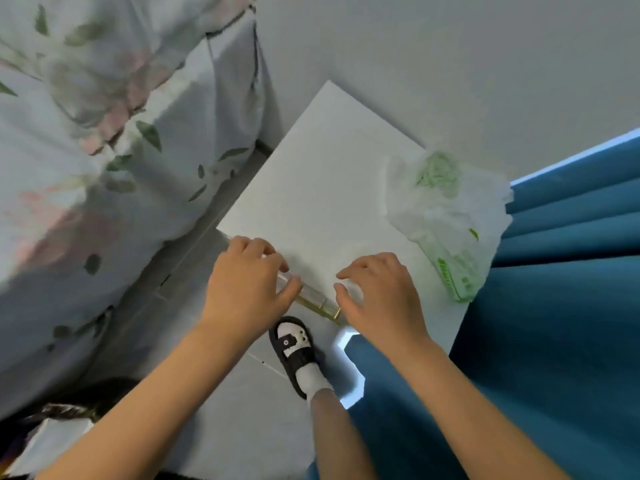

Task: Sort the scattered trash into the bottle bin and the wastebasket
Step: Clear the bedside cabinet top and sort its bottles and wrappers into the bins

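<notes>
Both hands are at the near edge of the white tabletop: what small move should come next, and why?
Probably close the right hand on the clear bottle with yellowish liquid: the left hand already grips it at the white tabletop edge, and the right fingers hover curled beside it.

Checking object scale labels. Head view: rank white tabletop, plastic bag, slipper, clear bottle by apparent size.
1. white tabletop
2. plastic bag
3. slipper
4. clear bottle

The bottle is partly covered by the left hand and right hand, so its place after the slipper is unsure.
</notes>
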The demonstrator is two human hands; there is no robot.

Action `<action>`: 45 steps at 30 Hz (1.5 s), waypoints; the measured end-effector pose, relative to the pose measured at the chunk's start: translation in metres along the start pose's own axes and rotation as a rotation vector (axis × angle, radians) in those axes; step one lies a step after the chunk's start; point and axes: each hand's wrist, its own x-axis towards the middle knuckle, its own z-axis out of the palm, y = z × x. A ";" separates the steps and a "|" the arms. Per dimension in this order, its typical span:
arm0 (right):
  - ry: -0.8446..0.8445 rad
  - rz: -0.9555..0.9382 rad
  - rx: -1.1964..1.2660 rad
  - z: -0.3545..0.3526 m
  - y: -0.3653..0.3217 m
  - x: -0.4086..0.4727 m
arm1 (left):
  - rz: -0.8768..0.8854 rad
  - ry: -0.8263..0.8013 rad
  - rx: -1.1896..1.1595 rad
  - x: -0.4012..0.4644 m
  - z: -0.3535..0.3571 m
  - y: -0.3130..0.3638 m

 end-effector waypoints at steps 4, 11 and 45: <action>0.024 0.167 0.042 -0.014 0.043 -0.018 | 0.167 -0.064 -0.028 0.028 0.018 0.050; -0.351 0.406 0.188 -0.001 0.076 -0.037 | 0.434 -0.347 0.307 0.064 0.054 0.101; -0.561 0.280 0.996 0.054 -0.179 0.009 | -0.730 0.241 -1.057 -0.125 -0.031 -0.151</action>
